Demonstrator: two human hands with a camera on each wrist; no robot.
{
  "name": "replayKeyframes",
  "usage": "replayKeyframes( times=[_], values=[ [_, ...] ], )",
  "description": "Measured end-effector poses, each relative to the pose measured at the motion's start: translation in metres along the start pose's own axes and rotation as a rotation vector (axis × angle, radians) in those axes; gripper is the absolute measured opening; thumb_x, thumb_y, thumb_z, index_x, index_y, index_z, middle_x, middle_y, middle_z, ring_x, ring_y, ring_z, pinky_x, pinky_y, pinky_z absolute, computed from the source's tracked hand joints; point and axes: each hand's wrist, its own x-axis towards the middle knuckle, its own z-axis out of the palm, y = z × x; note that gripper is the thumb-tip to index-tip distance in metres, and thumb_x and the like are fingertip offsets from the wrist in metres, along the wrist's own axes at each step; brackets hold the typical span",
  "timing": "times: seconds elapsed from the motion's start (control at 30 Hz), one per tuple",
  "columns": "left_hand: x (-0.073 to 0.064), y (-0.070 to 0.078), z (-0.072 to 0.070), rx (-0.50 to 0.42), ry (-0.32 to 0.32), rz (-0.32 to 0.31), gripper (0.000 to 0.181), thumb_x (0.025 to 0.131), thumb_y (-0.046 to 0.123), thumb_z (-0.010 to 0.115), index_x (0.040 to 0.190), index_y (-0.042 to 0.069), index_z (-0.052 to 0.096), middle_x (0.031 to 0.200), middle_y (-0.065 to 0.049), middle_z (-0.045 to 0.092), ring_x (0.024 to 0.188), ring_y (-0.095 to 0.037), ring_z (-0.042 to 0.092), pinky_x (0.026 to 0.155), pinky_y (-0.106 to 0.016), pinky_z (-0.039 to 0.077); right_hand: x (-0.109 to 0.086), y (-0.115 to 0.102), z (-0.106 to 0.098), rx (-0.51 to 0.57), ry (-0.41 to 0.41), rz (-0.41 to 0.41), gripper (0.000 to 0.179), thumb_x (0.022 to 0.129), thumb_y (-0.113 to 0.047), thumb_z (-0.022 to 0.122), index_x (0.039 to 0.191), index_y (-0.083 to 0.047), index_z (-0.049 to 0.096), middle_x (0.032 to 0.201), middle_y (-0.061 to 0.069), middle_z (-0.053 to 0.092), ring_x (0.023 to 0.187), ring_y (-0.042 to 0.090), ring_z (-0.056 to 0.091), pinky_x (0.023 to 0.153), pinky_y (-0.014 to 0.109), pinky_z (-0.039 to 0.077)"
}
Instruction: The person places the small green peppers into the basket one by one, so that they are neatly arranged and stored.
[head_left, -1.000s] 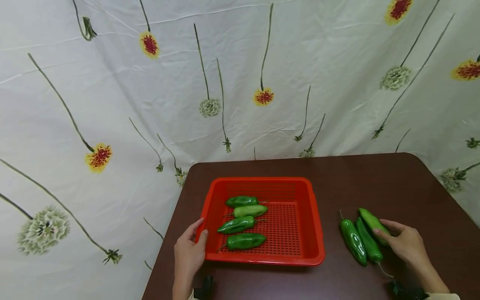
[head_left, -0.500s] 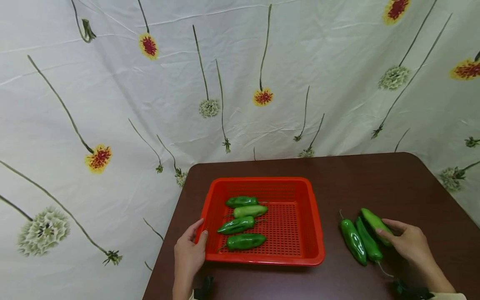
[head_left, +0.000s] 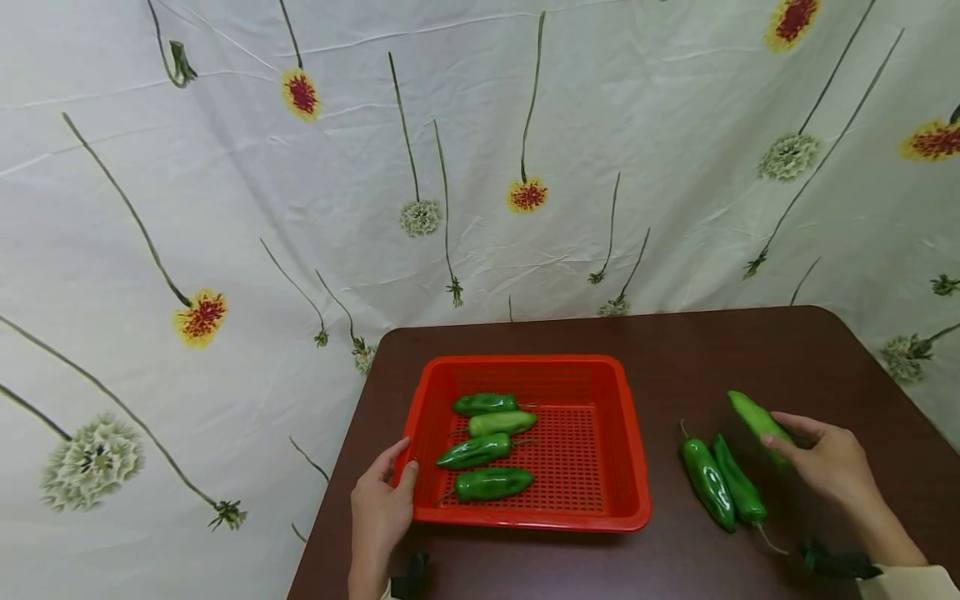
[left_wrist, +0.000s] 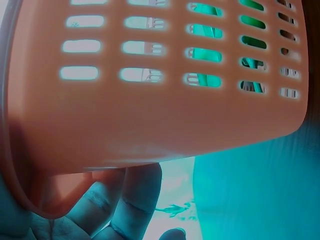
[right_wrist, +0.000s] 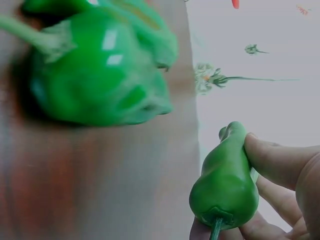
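My right hand pinches a light green pepper between thumb and fingers, raised over the table's right side. In the right wrist view this pepper shows its stem end toward the camera. Two darker green peppers lie side by side just left of that hand: one pepper and a second pepper. At the left, my left hand grips the left wall of a red plastic basket, thumb inside the rim. Several green peppers, among them a front pepper, lie in a column in the basket's left half.
The dark brown table carries the basket and peppers. Its far edge meets a white cloth printed with flowers. The basket's perforated wall fills much of the left wrist view.
The right hand has lifted the light green pepper up and away from the two beside it, slightly to the right. The left hand and basket stay in place.
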Motion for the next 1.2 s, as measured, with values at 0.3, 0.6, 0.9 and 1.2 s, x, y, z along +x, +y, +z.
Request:
replayKeyframes(
  times=[0.3, 0.6, 0.9, 1.2],
  values=[
    [0.000, 0.001, -0.003, 0.002, -0.004, 0.013, 0.034, 0.088, 0.026, 0.064, 0.122, 0.030, 0.062, 0.106, -0.011, 0.070, 0.081, -0.020, 0.069, 0.064, -0.035, 0.057, 0.019, -0.033, -0.016, 0.017, 0.058, -0.127, 0.062, 0.088, -0.048, 0.059, 0.134, -0.006, 0.052, 0.116, 0.033, 0.059, 0.066, 0.006, 0.060, 0.048, 0.028, 0.046],
    [-0.001, 0.001, -0.002, 0.005, -0.007, 0.022, 0.034, 0.088, 0.026, 0.064, 0.121, 0.031, 0.062, 0.107, -0.011, 0.070, 0.082, -0.020, 0.069, 0.064, -0.034, 0.057, 0.033, -0.067, -0.032, 0.042, 0.063, -0.217, 0.061, 0.087, -0.046, 0.061, 0.135, -0.010, 0.052, 0.115, 0.030, 0.062, 0.068, -0.013, 0.052, 0.051, 0.027, 0.048],
    [-0.002, -0.001, -0.002, -0.005, -0.001, 0.027, 0.034, 0.087, 0.026, 0.064, 0.121, 0.030, 0.062, 0.104, -0.010, 0.071, 0.080, -0.020, 0.069, 0.062, -0.034, 0.057, 0.048, -0.100, -0.040, 0.033, 0.058, -0.276, 0.058, 0.086, -0.046, 0.063, 0.134, -0.013, 0.054, 0.116, 0.026, 0.063, 0.081, 0.007, 0.066, 0.052, 0.026, 0.049],
    [-0.003, 0.002, -0.003, -0.011, -0.016, 0.011, 0.035, 0.088, 0.025, 0.064, 0.122, 0.031, 0.061, 0.105, -0.010, 0.070, 0.081, -0.020, 0.069, 0.064, -0.035, 0.057, 0.057, -0.124, -0.035, 0.050, 0.043, -0.337, 0.056, 0.084, -0.044, 0.066, 0.131, -0.015, 0.056, 0.114, 0.023, 0.065, 0.083, 0.020, 0.068, 0.052, 0.026, 0.050]
  ],
)
